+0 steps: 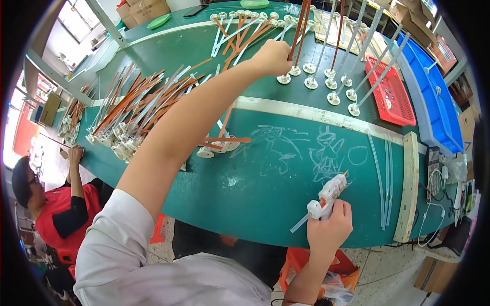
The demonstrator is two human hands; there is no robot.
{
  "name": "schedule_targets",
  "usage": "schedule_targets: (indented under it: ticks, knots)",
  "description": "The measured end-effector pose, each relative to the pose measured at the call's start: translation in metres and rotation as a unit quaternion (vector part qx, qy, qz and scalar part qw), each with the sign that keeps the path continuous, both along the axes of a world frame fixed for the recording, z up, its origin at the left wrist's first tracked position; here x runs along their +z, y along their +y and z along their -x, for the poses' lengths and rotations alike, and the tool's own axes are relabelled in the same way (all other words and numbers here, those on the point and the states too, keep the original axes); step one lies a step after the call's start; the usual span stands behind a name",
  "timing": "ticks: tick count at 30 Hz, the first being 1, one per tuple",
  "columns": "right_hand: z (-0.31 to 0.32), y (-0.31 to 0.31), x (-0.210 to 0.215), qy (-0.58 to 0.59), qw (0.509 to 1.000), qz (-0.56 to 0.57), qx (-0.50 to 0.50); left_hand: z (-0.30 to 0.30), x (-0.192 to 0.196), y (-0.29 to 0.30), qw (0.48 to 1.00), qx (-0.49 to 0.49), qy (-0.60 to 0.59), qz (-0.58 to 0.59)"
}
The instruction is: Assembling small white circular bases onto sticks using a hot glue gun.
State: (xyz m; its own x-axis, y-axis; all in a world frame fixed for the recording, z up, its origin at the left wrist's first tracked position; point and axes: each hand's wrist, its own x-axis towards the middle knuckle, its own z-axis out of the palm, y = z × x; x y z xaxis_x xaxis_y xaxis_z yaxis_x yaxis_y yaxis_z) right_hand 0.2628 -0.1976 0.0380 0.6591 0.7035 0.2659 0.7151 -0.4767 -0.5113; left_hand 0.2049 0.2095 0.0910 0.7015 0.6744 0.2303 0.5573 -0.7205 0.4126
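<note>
My left hand [272,57] reaches far across the green table, closed at a brown strip [299,31] that stands upright on a round white base [284,79]. Its fingertips are partly hidden. Around it stand several more clear and brown strips, each rising from a white disc such as the base [311,82]. My right hand [331,229] grips a white hot glue gun [332,189] near the front edge. The gun's nozzle points away to the upper right, and a clear glue stick [300,223] sticks out of its back.
A heap of brown and clear strips with white bases [148,102] lies left. Loose clear sticks [380,178] lie right, beside a wooden bar [407,188]. A red basket [390,94] and blue bin [434,97] stand far right. A co-worker in red [87,209] sits left.
</note>
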Motion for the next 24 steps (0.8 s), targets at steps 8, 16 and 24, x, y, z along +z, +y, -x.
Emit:
schedule_targets:
  ticks: [8, 16, 24]
  knots:
    - [0.0, 0.001, 0.0, 0.005, 1.0, 0.008, -0.001, 0.006, -0.012, 0.011, 0.999, 0.016, -0.003, -0.034]
    - [0.001, 0.001, 0.001, 0.007, 1.0, 0.004, 0.004, 0.012, -0.01, 0.003, 0.999, 0.024, 0.004, -0.046]
    - [0.0, 0.001, 0.0, 0.008, 1.0, -0.003, 0.008, 0.04, 0.013, -0.024, 0.995, 0.056, 0.048, -0.062]
